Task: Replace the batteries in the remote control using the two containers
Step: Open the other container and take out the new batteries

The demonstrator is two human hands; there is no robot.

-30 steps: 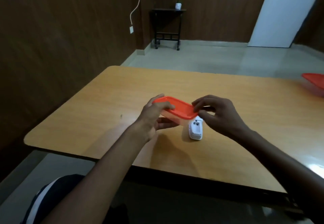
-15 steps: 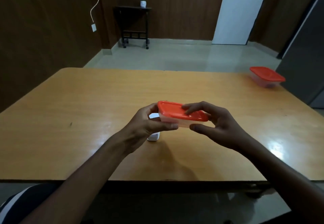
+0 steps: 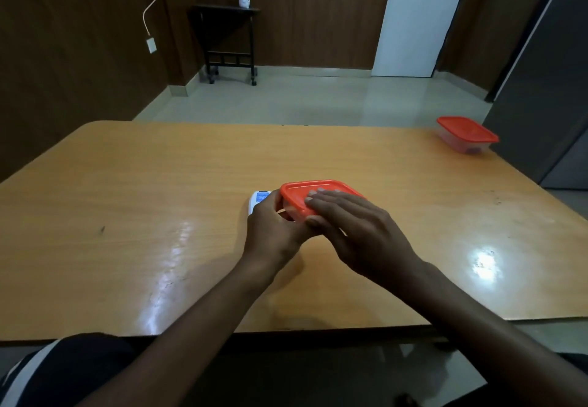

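Right now you have both hands on the near box (image 3: 313,198), a clear tub with an orange lid (image 3: 318,191), close to the middle of the table (image 3: 127,215). Your left hand (image 3: 273,231) curls round the box's left end, thumb at the lid's edge and fingers tucked under the near side, so that grip is closed on the box. Your right hand (image 3: 359,231) lies over the near right part of the lid, fingers stretched flat across the orange top with the fingertips (image 3: 313,198) reaching toward its middle; the thumb sits low against the near wall, so this grip also presses on the box rather than hanging loose. The lid looks seated, though your hands hide its near edge, and you cannot tell from here whether the box rests on the table or is held just above it. What is inside is hidden. The remote (image 3: 258,201) lies on the table just left of the box, white, with a small blue label showing at its far end; your left hand covers its near half. The second box (image 3: 466,134), also clear with an orange lid, stands at the far right corner of the table, well apart from your hands, with something dark and small inside that is too blurred to name.
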